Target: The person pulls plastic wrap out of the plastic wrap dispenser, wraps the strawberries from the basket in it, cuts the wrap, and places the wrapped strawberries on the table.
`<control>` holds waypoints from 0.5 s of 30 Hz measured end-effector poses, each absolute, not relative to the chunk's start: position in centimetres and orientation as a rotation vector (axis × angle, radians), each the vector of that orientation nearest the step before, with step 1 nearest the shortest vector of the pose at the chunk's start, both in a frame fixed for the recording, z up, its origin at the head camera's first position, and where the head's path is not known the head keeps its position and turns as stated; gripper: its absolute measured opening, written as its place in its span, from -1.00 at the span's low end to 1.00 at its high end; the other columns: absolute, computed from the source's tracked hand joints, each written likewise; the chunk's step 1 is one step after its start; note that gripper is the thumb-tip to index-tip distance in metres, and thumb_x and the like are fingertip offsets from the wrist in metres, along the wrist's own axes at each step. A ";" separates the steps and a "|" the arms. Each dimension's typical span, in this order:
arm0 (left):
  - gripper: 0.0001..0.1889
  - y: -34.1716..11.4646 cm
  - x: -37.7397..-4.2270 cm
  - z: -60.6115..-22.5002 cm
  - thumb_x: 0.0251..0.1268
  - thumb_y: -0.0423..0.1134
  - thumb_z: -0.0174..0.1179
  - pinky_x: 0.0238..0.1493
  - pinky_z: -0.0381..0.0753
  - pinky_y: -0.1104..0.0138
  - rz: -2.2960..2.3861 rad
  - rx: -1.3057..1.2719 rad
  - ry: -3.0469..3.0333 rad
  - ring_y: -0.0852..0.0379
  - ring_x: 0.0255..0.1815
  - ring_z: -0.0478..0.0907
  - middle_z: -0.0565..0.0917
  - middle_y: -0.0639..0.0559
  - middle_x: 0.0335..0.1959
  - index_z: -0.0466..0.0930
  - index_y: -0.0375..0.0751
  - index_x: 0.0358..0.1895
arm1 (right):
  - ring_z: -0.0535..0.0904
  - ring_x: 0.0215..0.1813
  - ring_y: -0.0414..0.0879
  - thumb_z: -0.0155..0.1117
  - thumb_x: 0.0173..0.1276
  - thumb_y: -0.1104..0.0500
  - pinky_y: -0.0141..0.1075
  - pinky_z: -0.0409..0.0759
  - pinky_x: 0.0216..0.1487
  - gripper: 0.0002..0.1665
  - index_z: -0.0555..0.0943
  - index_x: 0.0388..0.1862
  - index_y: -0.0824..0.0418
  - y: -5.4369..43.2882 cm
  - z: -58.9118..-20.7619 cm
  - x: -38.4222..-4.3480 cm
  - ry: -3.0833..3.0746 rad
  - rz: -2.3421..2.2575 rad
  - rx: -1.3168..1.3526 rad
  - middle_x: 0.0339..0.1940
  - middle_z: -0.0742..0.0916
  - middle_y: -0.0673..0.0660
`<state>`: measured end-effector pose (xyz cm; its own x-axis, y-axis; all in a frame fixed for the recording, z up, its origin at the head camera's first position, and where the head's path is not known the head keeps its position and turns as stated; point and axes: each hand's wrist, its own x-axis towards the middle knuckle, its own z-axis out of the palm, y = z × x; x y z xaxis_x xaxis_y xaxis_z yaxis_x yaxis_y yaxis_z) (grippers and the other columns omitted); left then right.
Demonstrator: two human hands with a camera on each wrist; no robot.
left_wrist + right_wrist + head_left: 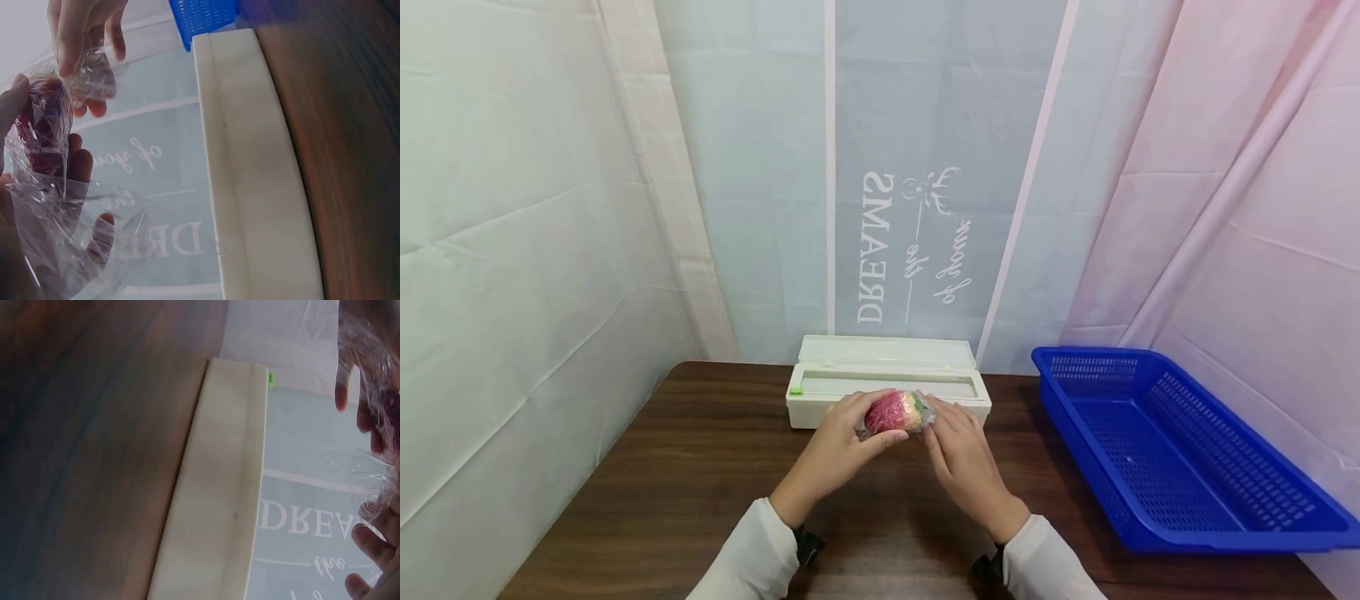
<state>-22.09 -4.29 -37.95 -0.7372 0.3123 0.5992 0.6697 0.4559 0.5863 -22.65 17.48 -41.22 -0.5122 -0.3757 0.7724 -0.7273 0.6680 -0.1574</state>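
Note:
Above the table, both hands hold a rounded red thing with a yellow end (893,413), wrapped in clear, wrinkled cling film (119,215). My left hand (837,437) grips it with the thumb on the near side and fingers behind. Loose film drapes over the left fingers in the left wrist view. At the yellow end, my right hand (961,450) pinches the gathered cling film (927,412) between thumb and fingers. Just behind the hands stands a white cling film dispenser (805,410), its lid (887,350) raised and a green slider (796,391) at its left end.
A blue perforated plastic basket (1078,462) stands at the right of the dark wooden table (670,492). Pale fabric curtains (760,183) enclose the back and both sides. The dispenser sits close to the table's back edge.

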 end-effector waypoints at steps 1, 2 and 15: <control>-0.41 -4.2 -22.0 -38.0 0.20 0.02 0.44 -0.02 0.62 0.23 -1.198 -0.820 -2.298 0.21 0.04 0.55 0.67 0.10 0.04 0.57 -0.10 0.28 | 0.52 0.29 0.11 0.12 0.54 0.22 0.23 0.41 0.20 -0.63 0.59 0.25 0.28 17.3 -41.3 -22.6 -2.143 0.618 0.845 0.26 0.64 0.19; -0.41 -4.1 -22.0 -38.0 0.19 0.01 0.45 -0.03 0.62 0.23 -1.200 -0.811 -2.297 0.21 0.03 0.55 0.67 0.09 0.04 0.58 -0.09 0.27 | 0.54 0.25 0.11 0.13 0.52 0.23 0.17 0.44 0.17 -0.65 0.61 0.21 0.29 17.2 -41.4 -22.5 -2.136 0.618 0.837 0.21 0.66 0.21; -0.41 -3.5 -22.2 -38.8 0.20 0.02 0.43 -0.03 0.64 0.22 -1.236 -0.776 -2.296 0.17 0.02 0.58 0.66 0.04 0.05 0.57 -0.14 0.27 | 0.57 0.04 0.01 0.09 0.52 0.22 -0.03 0.47 -0.03 -0.78 0.62 0.02 0.24 15.8 -42.1 -21.9 -2.240 0.598 0.767 -0.07 0.70 0.11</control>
<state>-22.17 -3.47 -38.79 -0.7571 0.2747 0.5927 0.6460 0.4499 0.6166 -21.93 15.80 -42.14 -0.5909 -0.3503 0.7267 -0.6661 0.7200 -0.1946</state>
